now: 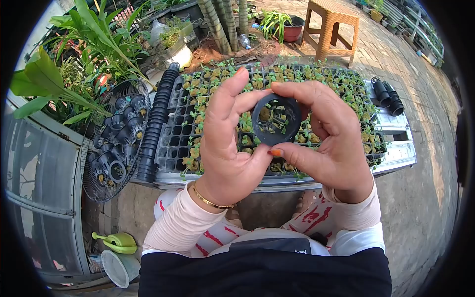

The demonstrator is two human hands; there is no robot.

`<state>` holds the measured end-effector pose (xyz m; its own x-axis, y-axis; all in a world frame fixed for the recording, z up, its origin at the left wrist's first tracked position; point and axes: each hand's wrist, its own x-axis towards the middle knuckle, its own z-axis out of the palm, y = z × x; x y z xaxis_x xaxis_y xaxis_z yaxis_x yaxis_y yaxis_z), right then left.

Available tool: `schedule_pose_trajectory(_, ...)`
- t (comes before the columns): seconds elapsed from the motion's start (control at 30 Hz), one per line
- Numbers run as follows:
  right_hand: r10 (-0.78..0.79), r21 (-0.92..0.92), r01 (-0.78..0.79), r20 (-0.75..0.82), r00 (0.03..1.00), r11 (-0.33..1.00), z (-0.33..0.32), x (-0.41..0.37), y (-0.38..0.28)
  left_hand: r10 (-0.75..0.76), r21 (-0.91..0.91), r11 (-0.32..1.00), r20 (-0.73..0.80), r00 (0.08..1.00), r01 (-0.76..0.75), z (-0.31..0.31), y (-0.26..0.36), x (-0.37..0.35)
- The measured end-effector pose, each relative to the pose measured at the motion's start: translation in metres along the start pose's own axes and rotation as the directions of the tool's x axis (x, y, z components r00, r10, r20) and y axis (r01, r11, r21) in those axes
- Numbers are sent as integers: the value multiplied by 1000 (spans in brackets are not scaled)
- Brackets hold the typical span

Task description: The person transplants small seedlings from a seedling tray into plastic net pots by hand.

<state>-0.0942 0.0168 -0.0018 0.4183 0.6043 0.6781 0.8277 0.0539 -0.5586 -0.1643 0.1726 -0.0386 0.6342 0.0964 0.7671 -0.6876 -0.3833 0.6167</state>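
Note:
A small black net pot (pixel 256 129) is held up in front of me, its round rim facing the camera and its slotted base visible inside. My right hand (pixel 324 133) grips its right side, thumb below and index finger on top. My left hand (pixel 230 131) holds the left side between thumb and a finger, with the index finger raised off the pot. Below both hands lies a seedling tray (pixel 179 141) whose cells hold brownish plugs with small green sprouts.
Left of the tray stands a long stack of black net pots (pixel 159 111). A wire basket (pixel 106 198) holds more pots, some with plugs. Two short pot stacks (pixel 388 95) lie at right. Behind are a woven-pattern stool (pixel 332 22) and plants; a green watering can (pixel 118 242) sits lower left.

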Motion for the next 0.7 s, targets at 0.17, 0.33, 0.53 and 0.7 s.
schedule_pose_trajectory(0.17,165,273,-167,31,986,947,-4,9,7,-192,-176,967,-23,981,185,-7,3,6)
schedule_pose_trajectory(0.33,404,564,-396,117,907,725,-15,28,-1,-442,-181,885,-40,896,428,-14,2,0)
schedule_pose_trajectory(0.53,457,582,-484,206,865,654,-17,40,-7,-438,-249,881,-106,893,402,-12,1,-4)
schedule_pose_trajectory(0.7,498,506,-529,210,842,681,-12,44,-13,-407,-288,890,-160,899,352,-12,-2,-5)
